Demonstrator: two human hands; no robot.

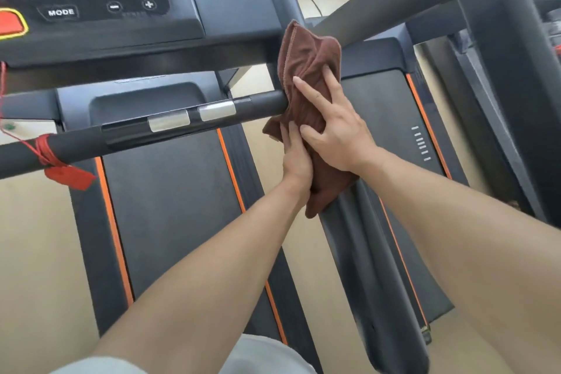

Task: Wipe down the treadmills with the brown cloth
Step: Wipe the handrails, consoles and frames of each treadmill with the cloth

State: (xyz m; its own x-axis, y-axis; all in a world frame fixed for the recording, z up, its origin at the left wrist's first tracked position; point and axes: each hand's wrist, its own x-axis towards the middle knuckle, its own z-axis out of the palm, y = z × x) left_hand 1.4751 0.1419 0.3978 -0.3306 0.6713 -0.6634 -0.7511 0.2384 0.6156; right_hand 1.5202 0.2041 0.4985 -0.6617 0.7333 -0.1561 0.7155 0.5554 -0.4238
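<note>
Your right hand (335, 133) lies flat with fingers spread and straight on the crumpled brown terry cloth (306, 70), pressing it over the end of the black padded handlebar (121, 136) just right of the picture's middle, toward two o'clock. Your left hand (296, 158) touches the cloth's lower edge at its seven o'clock, fingers straight beneath the right hand. The black treadmill console (100, 0) with numbered buttons sits at eleven o'clock; the black belt with orange stripes (170, 197) runs below the bar.
</note>
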